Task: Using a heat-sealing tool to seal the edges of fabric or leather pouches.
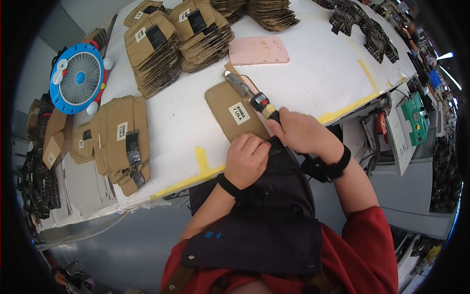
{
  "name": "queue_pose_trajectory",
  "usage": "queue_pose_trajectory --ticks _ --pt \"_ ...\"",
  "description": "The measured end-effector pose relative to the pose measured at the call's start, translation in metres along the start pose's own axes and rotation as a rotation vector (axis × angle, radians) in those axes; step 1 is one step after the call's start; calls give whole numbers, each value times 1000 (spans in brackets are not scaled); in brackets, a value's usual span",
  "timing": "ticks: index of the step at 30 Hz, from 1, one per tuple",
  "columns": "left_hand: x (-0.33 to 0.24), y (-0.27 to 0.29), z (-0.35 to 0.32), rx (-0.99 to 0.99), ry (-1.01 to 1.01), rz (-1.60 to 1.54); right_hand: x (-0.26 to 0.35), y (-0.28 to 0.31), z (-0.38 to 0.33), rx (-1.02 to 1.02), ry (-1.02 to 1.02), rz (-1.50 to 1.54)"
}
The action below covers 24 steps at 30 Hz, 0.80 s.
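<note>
A tan fabric piece with a white label lies flat on the white table near its front edge. My left hand is closed on the near edge of that piece, pinching it. My right hand grips the handle of a long metal-tipped tool with a black, red and yellow collar. The tool's tip rests on the far corner of the tan piece, just beside a pink sheet. Both wrists wear black bands.
Stacks of tan labelled pieces stand at the back, another pile at the left front. A blue round fan sits at the left edge. Dark plaid fabric lies far right. A green device is beside the table.
</note>
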<state>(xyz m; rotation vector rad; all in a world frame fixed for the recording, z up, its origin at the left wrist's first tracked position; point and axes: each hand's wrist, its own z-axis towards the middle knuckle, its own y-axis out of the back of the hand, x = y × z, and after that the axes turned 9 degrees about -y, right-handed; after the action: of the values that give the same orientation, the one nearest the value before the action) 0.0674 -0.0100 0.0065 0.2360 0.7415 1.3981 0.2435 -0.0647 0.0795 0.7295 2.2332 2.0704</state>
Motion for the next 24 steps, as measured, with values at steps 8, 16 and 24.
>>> queue_pose_trajectory --ticks 8,16,24 --pt "2 2 -2 -5 16 -4 10 10 -7 117 -72 -12" --pt "2 1 -1 15 10 -2 4 6 13 161 -97 56" --pt "1 3 -1 -7 18 4 -4 -1 -54 50 -76 42"
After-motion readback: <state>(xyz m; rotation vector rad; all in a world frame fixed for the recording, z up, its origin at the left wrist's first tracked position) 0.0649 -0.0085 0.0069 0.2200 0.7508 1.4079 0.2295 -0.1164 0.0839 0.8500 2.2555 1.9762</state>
